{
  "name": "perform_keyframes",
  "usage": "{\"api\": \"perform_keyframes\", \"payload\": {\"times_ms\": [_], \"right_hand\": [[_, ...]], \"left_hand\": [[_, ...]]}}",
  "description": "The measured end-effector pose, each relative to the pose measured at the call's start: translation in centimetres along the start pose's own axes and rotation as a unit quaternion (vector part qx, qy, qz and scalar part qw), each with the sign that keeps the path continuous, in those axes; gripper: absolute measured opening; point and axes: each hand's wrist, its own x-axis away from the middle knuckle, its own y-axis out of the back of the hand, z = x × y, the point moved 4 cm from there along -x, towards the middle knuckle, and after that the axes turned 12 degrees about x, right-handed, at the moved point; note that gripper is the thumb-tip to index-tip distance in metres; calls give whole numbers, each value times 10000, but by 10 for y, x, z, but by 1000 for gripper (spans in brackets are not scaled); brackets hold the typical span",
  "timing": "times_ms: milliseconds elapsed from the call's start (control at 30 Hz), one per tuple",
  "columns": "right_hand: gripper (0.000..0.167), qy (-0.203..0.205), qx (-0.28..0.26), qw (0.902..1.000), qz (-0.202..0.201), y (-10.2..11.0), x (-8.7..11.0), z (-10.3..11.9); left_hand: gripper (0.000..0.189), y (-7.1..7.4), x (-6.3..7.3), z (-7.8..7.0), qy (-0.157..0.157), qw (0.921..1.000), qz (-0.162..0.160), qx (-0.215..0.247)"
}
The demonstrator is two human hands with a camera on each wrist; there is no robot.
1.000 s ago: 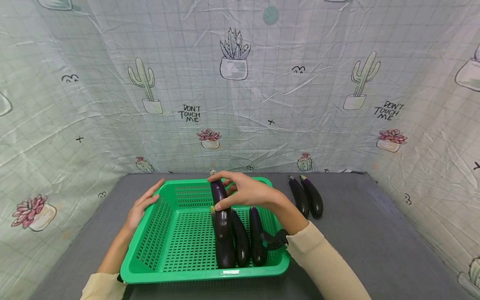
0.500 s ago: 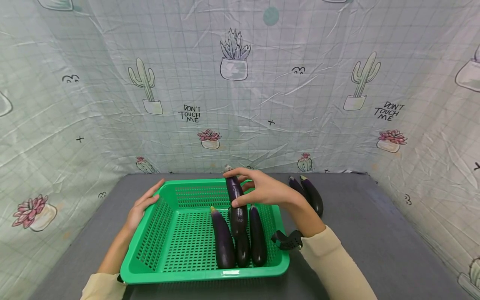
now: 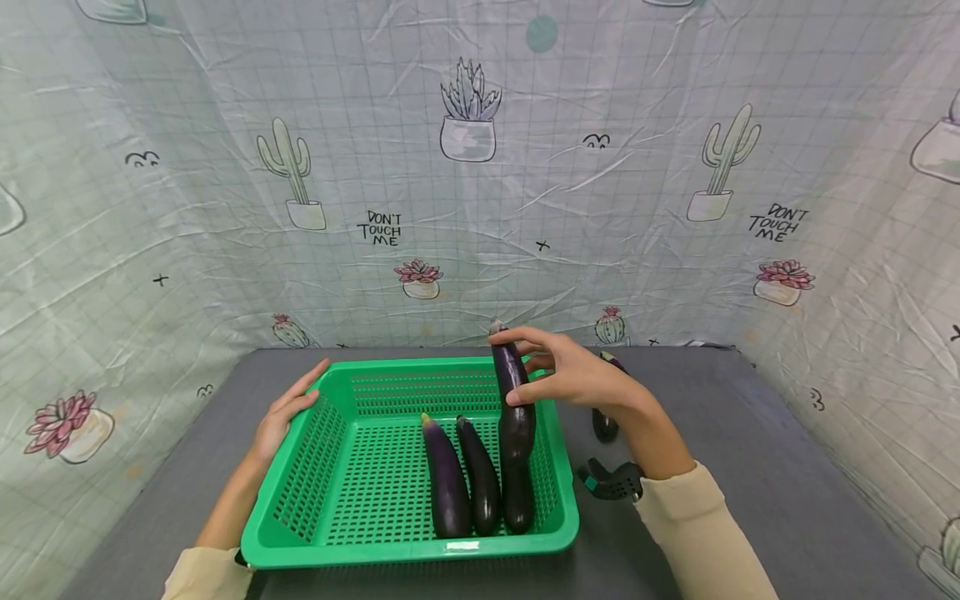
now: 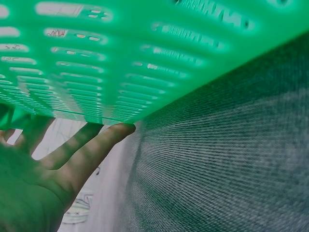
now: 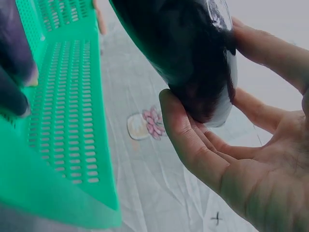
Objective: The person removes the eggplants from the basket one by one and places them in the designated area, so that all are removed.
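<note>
In the head view my right hand (image 3: 576,375) grips a glossy dark eggplant (image 3: 517,429) near its stem end, thumb on one side and fingers on the other. Its round end hangs over the right side of a green plastic basket (image 3: 408,551). The right wrist view shows the held eggplant (image 5: 188,53) between thumb and fingers. Inside the basket lie a purplish eggplant (image 3: 447,492), a slimmer one (image 3: 483,492) and a third (image 3: 518,504), partly covered by the held one. My left hand (image 3: 281,419) rests along the basket's left rim, fingers extended against its outer wall (image 4: 116,67).
On the grey table (image 3: 750,483), right of the basket, lie two more eggplants (image 3: 604,427), mostly hidden behind my right hand and forearm. A patterned cloth (image 3: 540,175) hangs at the back and sides. The basket's left half shows bare slatted floor (image 3: 375,475).
My right hand has carried the eggplant rightward across the basket, from above the purplish eggplant, past the middle one, to over the rightmost. My left hand and the basket stay put.
</note>
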Motion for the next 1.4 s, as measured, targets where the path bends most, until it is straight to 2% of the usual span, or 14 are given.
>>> {"api": "perform_keyframes", "payload": {"times_ms": [267, 467, 633, 867, 1100, 1400], "right_hand": [[72, 99, 226, 9995, -214, 13, 16, -10], [72, -160, 150, 9994, -269, 20, 26, -22], [72, -250, -14, 9991, -337, 25, 35, -30], [70, -397, 246, 9973, -567, 36, 48, -46], [70, -496, 291, 9954, -770, 49, 61, -61], [73, -1004, 348, 9889, -1043, 65, 79, -83]], "left_hand": [[55, 1, 0, 2, 78, 9999, -18, 102], [54, 1, 0, 2, 61, 9999, -56, 63], [55, 2, 0, 3, -28, 9997, -148, -212], [54, 4, -2, 2, -53, 9978, -210, -627], [54, 2, 0, 1, -78, 9983, -248, -523], [54, 1, 0, 1, -89, 9992, -181, -342]]}}
